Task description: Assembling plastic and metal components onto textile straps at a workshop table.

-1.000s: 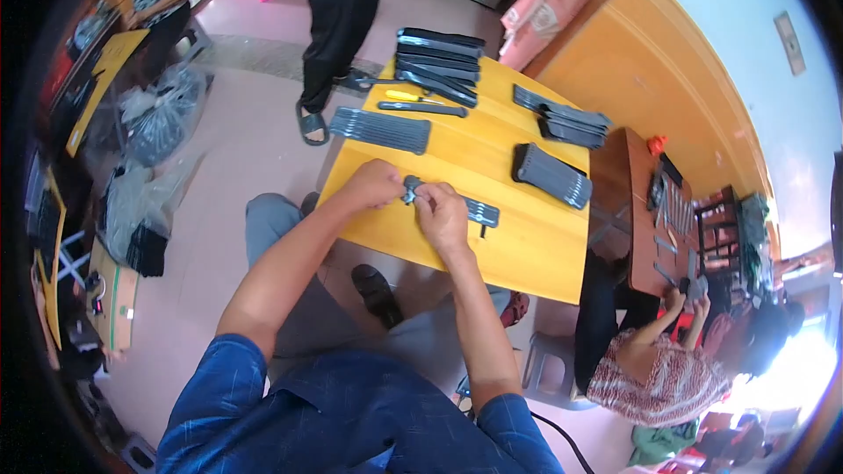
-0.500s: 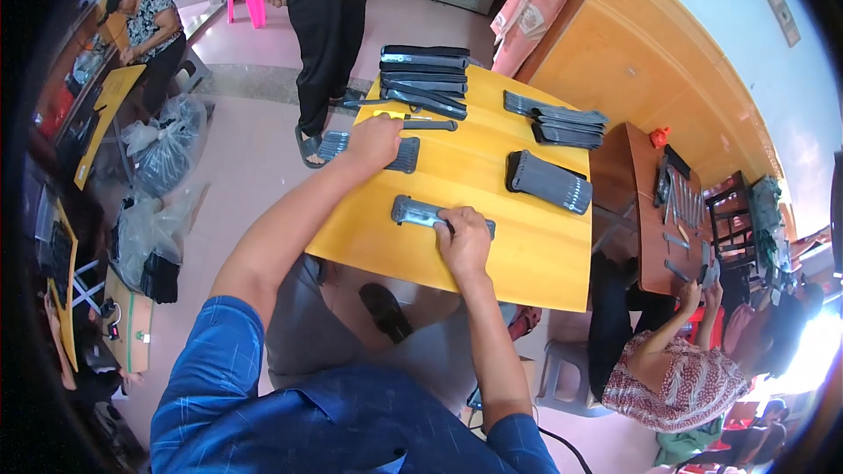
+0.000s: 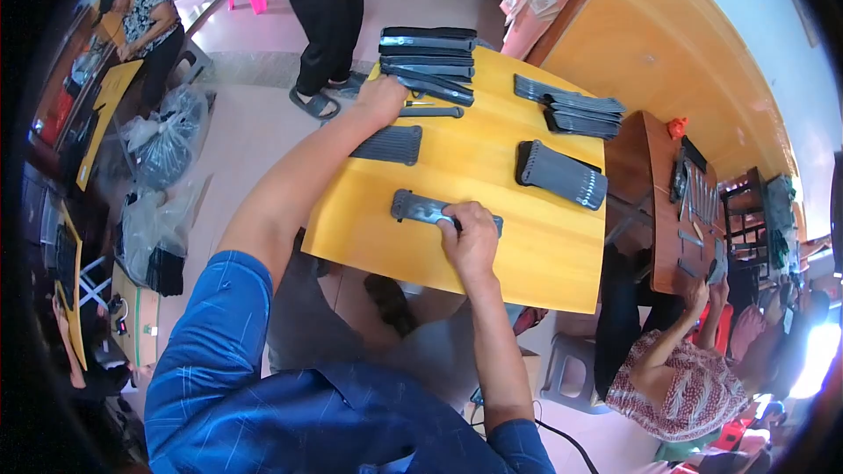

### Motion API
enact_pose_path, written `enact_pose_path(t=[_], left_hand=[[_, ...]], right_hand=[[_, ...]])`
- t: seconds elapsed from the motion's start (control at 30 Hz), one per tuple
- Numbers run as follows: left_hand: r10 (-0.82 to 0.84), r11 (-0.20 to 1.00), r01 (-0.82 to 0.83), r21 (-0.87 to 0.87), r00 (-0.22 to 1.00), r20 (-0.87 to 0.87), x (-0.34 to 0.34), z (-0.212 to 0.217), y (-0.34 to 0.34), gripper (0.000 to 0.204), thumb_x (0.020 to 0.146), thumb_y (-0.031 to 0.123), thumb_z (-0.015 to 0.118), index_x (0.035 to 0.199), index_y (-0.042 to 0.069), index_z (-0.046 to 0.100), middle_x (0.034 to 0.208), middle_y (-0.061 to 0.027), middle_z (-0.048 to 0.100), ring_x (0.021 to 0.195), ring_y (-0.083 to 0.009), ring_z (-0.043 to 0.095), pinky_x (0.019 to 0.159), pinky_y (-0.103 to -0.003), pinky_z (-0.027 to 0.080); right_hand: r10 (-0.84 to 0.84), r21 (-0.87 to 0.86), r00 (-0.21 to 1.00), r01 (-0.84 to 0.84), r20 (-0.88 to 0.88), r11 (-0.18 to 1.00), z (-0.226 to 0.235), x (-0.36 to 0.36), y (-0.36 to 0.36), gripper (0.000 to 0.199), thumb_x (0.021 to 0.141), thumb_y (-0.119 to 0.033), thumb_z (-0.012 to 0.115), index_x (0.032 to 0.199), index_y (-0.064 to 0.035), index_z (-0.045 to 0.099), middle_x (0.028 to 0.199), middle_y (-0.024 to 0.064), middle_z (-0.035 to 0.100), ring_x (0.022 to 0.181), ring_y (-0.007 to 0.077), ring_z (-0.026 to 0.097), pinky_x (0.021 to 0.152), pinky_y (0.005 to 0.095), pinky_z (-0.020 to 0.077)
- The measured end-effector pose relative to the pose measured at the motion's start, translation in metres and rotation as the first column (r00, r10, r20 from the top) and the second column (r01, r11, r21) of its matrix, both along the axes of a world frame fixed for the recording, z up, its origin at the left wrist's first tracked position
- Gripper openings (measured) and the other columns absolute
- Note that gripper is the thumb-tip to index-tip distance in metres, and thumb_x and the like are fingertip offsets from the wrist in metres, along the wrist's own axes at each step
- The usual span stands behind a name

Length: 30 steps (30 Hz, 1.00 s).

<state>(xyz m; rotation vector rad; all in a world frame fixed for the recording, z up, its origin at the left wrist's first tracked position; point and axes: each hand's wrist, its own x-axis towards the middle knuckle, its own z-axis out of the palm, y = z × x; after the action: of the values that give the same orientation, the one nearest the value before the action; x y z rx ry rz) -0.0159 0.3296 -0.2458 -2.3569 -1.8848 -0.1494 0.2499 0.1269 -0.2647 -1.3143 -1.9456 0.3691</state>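
My right hand (image 3: 471, 237) grips the dark strip (image 3: 430, 208) near the yellow bench (image 3: 492, 167) edge; left hand (image 3: 384, 98), grip unclear, might knock the far stack (image 3: 428, 53) over

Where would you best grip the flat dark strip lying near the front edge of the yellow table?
By its bare left end, from above: the strip lies flat on the table, and the right hand already covers its right part.
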Motion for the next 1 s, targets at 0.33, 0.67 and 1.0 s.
enact_pose_path(t=[0.33, 0.67, 1.0], left_hand=[[-0.300, 0.943, 0.254, 0.213, 0.928, 0.220, -0.008, 0.040, -0.043, 0.018, 0.089, 0.014, 0.060, 0.102, 0.001, 0.061, 0.100, -0.0186, 0.066, 0.094, -0.0378, 0.067, 0.085, -0.048, 0.056], [-0.283, 0.898, 0.411, -0.159, 0.814, 0.507, -0.064, 0.034, -0.195, 0.032, 0.094, 0.012, 0.051, 0.124, 0.008, 0.060, 0.112, -0.0170, 0.070, 0.104, -0.0404, 0.066, 0.085, -0.052, 0.052], [-0.304, 0.848, 0.454, -0.274, 0.840, 0.451, -0.059, 0.018, -0.191, 0.024, 0.097, 0.017, 0.053, 0.118, 0.012, 0.063, 0.104, -0.0113, 0.069, 0.099, -0.0346, 0.068, 0.081, -0.048, 0.054]], right_hand=[[0.009, -0.014, 0.998, -0.008, 0.063, 1.000, 0.007, -0.003, 0.002, 0.017, 0.076, -0.009, 0.081, 0.089, -0.0082, 0.071, 0.091, 0.0119, 0.067, 0.090, 0.0342, 0.065, 0.081, 0.0447, 0.0527], [0.017, -0.249, 1.000, -0.012, 0.019, 0.969, 0.013, -0.059, -0.014, 0.017, 0.084, -0.019, 0.080, 0.091, -0.0082, 0.068, 0.079, 0.0104, 0.066, 0.072, 0.0313, 0.066, 0.063, 0.0444, 0.0520], [-0.064, -0.268, 0.997, 0.071, 0.036, 0.961, 0.013, -0.075, -0.011, 0.020, 0.083, -0.017, 0.080, 0.095, -0.0078, 0.067, 0.081, 0.0104, 0.067, 0.071, 0.0311, 0.067, 0.063, 0.0431, 0.0521]])
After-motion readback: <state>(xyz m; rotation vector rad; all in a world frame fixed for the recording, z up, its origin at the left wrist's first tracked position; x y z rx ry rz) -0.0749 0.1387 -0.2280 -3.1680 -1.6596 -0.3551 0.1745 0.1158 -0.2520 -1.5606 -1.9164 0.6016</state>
